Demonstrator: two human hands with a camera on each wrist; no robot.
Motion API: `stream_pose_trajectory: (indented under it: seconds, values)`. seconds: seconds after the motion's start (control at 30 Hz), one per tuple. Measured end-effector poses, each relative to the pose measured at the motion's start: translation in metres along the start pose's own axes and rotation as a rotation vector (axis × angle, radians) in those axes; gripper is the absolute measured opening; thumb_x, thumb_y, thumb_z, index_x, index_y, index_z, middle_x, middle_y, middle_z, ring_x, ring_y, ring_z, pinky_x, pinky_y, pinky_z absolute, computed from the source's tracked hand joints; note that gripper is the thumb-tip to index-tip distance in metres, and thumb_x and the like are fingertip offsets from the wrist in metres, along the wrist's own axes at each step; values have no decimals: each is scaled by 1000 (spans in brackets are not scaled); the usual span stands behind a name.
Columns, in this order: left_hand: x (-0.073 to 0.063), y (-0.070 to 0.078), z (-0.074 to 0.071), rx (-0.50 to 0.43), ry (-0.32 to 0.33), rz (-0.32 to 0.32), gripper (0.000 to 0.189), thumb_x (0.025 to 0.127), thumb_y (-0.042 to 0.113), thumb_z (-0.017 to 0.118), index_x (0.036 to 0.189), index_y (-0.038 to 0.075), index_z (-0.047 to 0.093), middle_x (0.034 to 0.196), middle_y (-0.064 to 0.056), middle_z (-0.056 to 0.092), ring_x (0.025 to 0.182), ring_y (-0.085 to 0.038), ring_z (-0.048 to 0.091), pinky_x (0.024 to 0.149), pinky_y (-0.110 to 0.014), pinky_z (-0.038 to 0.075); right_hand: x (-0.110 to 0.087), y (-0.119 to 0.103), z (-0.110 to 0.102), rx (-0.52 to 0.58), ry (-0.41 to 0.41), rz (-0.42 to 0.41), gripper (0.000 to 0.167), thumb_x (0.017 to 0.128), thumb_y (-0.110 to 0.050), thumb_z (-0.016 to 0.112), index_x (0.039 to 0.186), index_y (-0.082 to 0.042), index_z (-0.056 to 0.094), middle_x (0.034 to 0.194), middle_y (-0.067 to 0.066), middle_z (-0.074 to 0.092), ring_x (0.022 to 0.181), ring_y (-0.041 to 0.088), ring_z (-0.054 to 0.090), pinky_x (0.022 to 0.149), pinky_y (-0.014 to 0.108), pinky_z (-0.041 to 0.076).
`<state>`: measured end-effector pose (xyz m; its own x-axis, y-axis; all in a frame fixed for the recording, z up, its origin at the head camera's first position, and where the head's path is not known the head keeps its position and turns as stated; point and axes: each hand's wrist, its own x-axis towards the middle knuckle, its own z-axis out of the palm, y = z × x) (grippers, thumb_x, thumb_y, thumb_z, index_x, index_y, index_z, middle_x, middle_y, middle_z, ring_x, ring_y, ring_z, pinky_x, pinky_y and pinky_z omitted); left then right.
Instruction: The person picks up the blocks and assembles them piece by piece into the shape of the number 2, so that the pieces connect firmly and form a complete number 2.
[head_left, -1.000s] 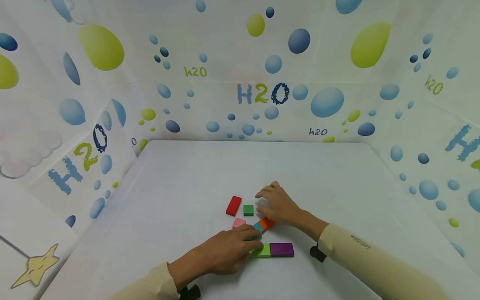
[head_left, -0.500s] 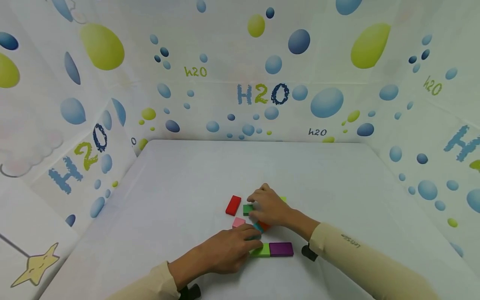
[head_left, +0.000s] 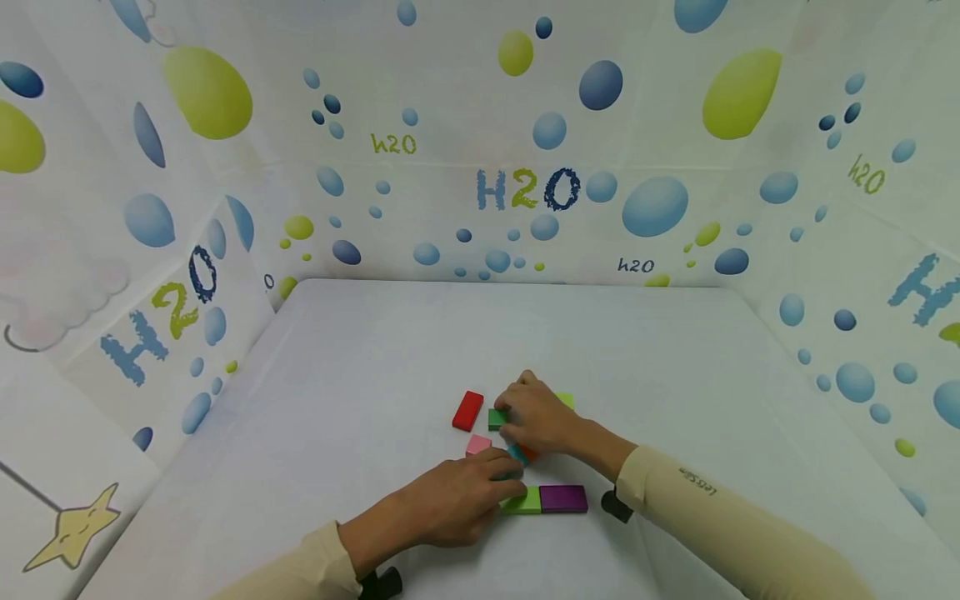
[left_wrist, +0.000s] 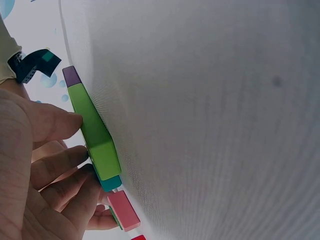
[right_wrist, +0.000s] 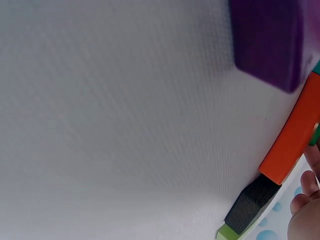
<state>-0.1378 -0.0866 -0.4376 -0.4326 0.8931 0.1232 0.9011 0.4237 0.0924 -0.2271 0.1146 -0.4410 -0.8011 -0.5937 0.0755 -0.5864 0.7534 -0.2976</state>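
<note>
My left hand point(head_left: 442, 500) pinches a light-green block point(head_left: 528, 501) near the table's front, thumb on its near side. A purple block point(head_left: 564, 499) lies end to end with it. In the left wrist view, a teal block point(left_wrist: 111, 183) shows by the left fingertips. Farther back, my right hand point(head_left: 540, 412) pinches a small dark-green block point(head_left: 496, 418) between thumb and fingers. An orange block point(head_left: 528, 453) lies partly under that hand, against the teal one. In the right wrist view, a black block point(right_wrist: 252, 202) follows the orange block.
A red block point(head_left: 468, 411) lies left of the dark-green one, and a pink block point(head_left: 478, 446) sits just in front. A yellow-green block point(head_left: 566, 399) peeks out behind the right hand. The white table point(head_left: 375, 350) meets a patterned cloth backdrop point(head_left: 450, 108).
My right hand has moved left to the dark-green block and its fingers have closed on it, uncovering the yellow-green block behind. The left hand has stayed put.
</note>
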Motion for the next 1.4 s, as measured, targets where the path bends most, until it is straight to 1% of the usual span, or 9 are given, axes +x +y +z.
stream_pose_trajectory:
  seconds: [0.13,0.3,0.53,0.77,1.07,1.2,1.4]
  values:
    - [0,0,0,2,0,-1,39,93,9,64,130,20,66,139,-1,58,130,-16,51,90,-28,57,1,1,-2,-7,8,4,30,91,-22,71,118,-8,71,112,3,71,101,17,47,89,34,47]
    - [0,0,-1,4,-11,-8,40,92,10,65,131,20,66,140,0,58,132,-17,50,90,-29,57,3,7,-4,-37,43,17,30,94,-21,68,120,-8,70,116,2,70,102,17,46,90,33,47]
    - [1,0,-2,-14,-47,-35,41,93,13,66,133,22,64,141,0,57,133,-18,49,93,-31,57,4,17,-10,-45,86,42,30,95,-19,69,124,-10,69,121,1,68,108,17,47,95,31,47]
    - [2,0,-2,-33,-59,-50,41,94,13,65,134,23,64,142,0,56,134,-18,49,94,-33,56,6,25,-22,-57,134,48,29,96,-16,70,123,-8,69,121,5,68,105,21,48,94,34,48]
    - [2,1,-3,-35,-70,-65,41,94,12,65,134,24,65,143,1,56,135,-18,48,97,-33,55,2,44,-34,-119,152,46,29,94,-10,71,122,-3,69,120,10,69,104,25,51,94,38,48]
    - [2,1,-3,-40,-70,-68,42,94,11,64,134,24,65,143,1,56,135,-18,48,96,-33,55,1,52,-36,-148,157,67,30,93,-11,73,122,-2,68,120,10,69,103,26,51,93,38,48]
    - [2,1,-2,-39,-65,-64,41,94,11,64,133,24,65,142,1,56,135,-18,48,97,-34,55,-1,59,-37,-147,149,97,30,93,-10,72,122,-3,69,120,11,69,104,26,51,93,39,48]
